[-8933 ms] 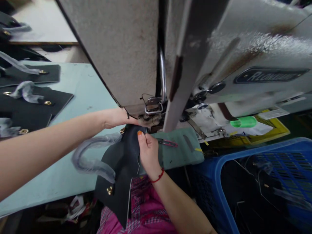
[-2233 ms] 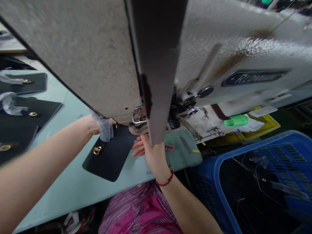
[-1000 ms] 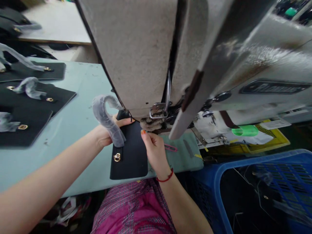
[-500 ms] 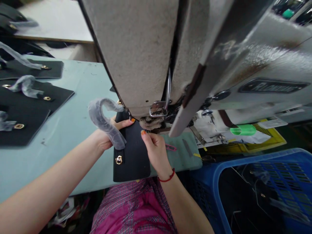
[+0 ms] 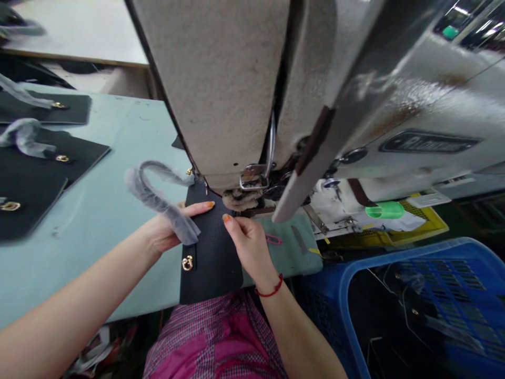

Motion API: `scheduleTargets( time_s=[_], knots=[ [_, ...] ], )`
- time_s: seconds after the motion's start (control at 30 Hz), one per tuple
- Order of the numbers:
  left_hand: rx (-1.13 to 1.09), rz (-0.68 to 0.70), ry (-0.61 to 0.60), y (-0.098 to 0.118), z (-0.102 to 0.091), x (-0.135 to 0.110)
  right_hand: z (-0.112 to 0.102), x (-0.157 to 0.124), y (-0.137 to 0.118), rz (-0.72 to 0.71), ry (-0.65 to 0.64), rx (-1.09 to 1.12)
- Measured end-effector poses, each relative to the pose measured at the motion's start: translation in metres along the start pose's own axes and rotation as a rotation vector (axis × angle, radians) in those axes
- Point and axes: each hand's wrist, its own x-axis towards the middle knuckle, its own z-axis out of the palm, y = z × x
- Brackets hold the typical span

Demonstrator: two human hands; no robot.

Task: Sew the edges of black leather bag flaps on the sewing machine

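A black bag panel (image 5: 216, 268) lies under the sewing machine's presser foot (image 5: 240, 200), its near edge hanging over my lap. It carries a curved handle (image 5: 152, 197) in clear wrapping, fixed by gold rings (image 5: 188, 262). My left hand (image 5: 168, 229) grips the panel's left side, the thumb stretched across the top and the other fingers partly hidden behind the handle. Close to the foot, my right hand (image 5: 250, 242) pinches the right edge between thumb and curled fingers. The needle is hidden by the machine head (image 5: 213, 95).
More black panels (image 5: 35, 195) with wrapped handles lie on the pale green table (image 5: 130, 131) at left. Right of my hand are a pink-handled tool (image 5: 273, 239) and a grey blade-like strip (image 5: 299, 238). A blue basket (image 5: 347, 295) holding black pieces stands at lower right.
The panel has slid slightly towards my lap, both hands staying on it. My left thumb lies a little lower on it, and the wrapped handle leans further left. The view has shifted slightly.
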Motion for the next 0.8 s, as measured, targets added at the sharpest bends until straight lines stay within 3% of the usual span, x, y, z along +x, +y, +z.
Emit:
scheduleTargets(
  time_s=[0.4,0.8],
  knots=[
    [-0.174,-0.103,0.083,0.0023,0.0069,-0.0027,-0.0048,-0.0027,-0.0033,0.027,-0.055,-0.008],
    [-0.109,-0.01,0.104,0.0037,0.0075,0.002,-0.007,0.0051,-0.0034,-0.004,-0.036,-0.024]
  ],
)
